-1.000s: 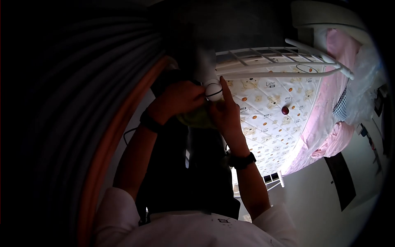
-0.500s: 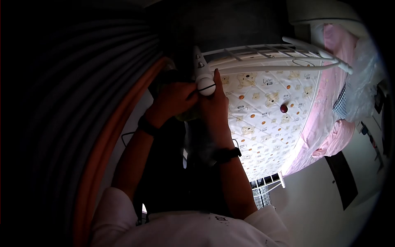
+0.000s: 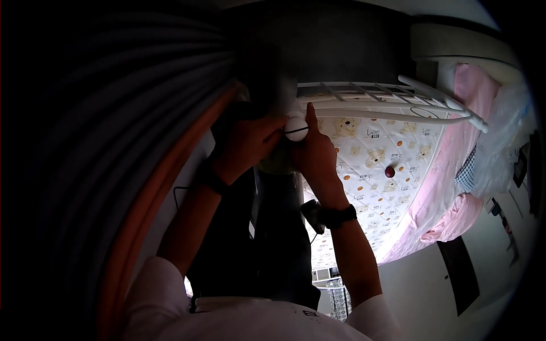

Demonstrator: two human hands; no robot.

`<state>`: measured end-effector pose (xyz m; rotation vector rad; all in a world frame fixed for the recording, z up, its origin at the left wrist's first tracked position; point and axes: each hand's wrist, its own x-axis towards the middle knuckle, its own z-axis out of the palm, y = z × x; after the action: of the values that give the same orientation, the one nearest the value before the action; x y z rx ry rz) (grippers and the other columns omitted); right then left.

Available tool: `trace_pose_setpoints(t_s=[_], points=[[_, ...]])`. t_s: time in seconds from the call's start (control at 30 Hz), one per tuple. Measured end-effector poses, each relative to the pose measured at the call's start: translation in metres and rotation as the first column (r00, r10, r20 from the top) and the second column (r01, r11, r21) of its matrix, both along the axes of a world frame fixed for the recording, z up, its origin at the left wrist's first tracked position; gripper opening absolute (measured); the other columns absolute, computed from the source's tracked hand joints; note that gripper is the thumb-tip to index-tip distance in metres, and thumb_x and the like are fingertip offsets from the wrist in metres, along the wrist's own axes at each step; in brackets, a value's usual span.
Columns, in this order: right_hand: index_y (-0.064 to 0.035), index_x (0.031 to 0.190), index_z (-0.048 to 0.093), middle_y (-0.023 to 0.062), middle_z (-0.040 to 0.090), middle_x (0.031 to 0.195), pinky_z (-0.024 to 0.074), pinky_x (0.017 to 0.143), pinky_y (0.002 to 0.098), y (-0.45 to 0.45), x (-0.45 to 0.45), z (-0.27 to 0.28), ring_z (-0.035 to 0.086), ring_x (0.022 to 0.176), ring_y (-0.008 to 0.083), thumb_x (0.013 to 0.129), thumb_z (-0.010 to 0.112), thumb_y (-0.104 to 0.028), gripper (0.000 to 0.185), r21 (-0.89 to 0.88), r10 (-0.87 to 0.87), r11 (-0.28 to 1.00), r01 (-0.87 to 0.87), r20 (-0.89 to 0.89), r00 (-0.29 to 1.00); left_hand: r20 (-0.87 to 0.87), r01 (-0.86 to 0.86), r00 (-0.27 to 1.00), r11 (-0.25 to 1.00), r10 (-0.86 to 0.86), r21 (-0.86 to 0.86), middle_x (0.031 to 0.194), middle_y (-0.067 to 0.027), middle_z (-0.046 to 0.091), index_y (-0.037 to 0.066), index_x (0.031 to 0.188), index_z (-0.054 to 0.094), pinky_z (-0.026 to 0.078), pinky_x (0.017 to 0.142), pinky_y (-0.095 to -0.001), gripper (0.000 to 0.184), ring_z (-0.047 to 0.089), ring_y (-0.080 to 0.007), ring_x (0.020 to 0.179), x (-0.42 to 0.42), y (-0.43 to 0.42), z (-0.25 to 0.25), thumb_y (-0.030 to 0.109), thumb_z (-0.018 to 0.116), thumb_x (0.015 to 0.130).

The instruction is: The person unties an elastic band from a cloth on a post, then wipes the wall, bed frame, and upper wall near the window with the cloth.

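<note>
A white ball-shaped knob [image 3: 296, 129] with a dark line round it sits between my two hands. It appears to top a white post of the metal bed frame, whose lower part is dim and blurred. My left hand [image 3: 247, 145] has its fingers bent and their tips against the knob's left side. On the other side, my right hand [image 3: 315, 156] is curled round the knob, with one finger pointing up along it. Below the hands is a greenish thing [image 3: 277, 162], too dark to make out. Dark bands circle both wrists.
White bed rails [image 3: 387, 112] run off to the right. Beyond them lies a bear-print mattress [image 3: 369, 193] with a dark red round object [image 3: 389, 171] on it. Pink bedding [image 3: 426, 204] and clear plastic [image 3: 500, 131] line its far side. A dark curtain with an orange edge [image 3: 170, 167] hangs at left.
My view has shifted, so the bed and red object appear lower. Both hands and the knob sit slightly right and lower in view. The hands stay at the knob.
</note>
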<state>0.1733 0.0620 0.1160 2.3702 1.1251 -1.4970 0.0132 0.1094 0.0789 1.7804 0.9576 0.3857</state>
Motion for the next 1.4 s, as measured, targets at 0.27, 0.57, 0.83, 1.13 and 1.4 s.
trace_pose_setpoints(t_s=[0.27,0.57,0.83,1.13,1.4], points=[[-0.0041,0.148,0.020,0.0207,0.068,0.082,0.0533,0.069,0.0449,0.017,0.007,0.005,0.068,0.079,0.0358,0.080,0.063,-0.022,0.082,0.020,0.127,0.992,-0.128,0.051,0.991,-0.026,0.103,0.994,0.995,-0.104,-0.018,0.086,-0.0106,0.068,0.007,0.117,0.063,0.051,0.060,-0.0289,0.036,0.066,-0.0174,0.070,0.000,0.010,0.010,0.003,0.067,0.082],[0.0024,0.145,0.023,0.0230,0.067,0.090,0.0528,0.075,0.0461,0.029,0.019,0.007,0.067,0.087,0.0375,0.079,0.063,-0.022,0.081,-0.074,0.229,0.971,-0.227,0.014,0.973,-0.068,0.170,0.983,0.985,-0.172,-0.039,0.075,-0.0072,0.066,0.006,0.110,0.065,0.049,0.056,-0.0276,0.029,0.064,-0.0157,0.064,0.005,0.020,0.015,0.004,0.068,0.081],[0.0053,0.143,0.028,0.0185,0.069,0.089,0.0548,0.071,0.0405,0.027,0.023,-0.002,0.069,0.083,0.0323,0.081,0.060,-0.017,0.074,-0.045,0.387,0.922,-0.385,0.046,0.921,-0.077,0.184,0.979,0.982,-0.187,-0.051,0.072,-0.0056,0.065,0.008,0.108,0.066,0.048,0.055,-0.0265,0.029,0.064,-0.0139,0.063,0.005,0.022,0.011,0.004,0.069,0.080],[0.0038,0.143,0.028,0.0203,0.068,0.089,0.0536,0.074,0.0433,0.015,0.022,-0.013,0.067,0.087,0.0350,0.076,0.065,-0.021,0.081,0.043,0.294,0.955,-0.293,-0.022,0.956,-0.022,0.106,0.994,0.990,-0.108,-0.097,0.077,-0.0130,0.067,0.006,0.102,0.067,0.053,0.061,-0.0336,0.023,0.068,-0.0255,0.069,0.002,0.019,0.010,0.008,0.068,0.079],[-0.0029,0.144,0.029,0.0260,0.067,0.093,0.0519,0.077,0.0475,-0.001,0.015,-0.024,0.065,0.090,0.0422,0.079,0.066,-0.030,0.079,0.158,0.032,0.987,-0.017,-0.088,0.996,-0.079,0.239,0.969,0.969,-0.233,0.068,0.069,-0.0112,0.064,0.004,0.115,0.063,0.050,0.055,-0.0312,0.033,0.065,-0.0194,0.060,-0.002,0.018,0.015,0.010,0.069,0.083]])
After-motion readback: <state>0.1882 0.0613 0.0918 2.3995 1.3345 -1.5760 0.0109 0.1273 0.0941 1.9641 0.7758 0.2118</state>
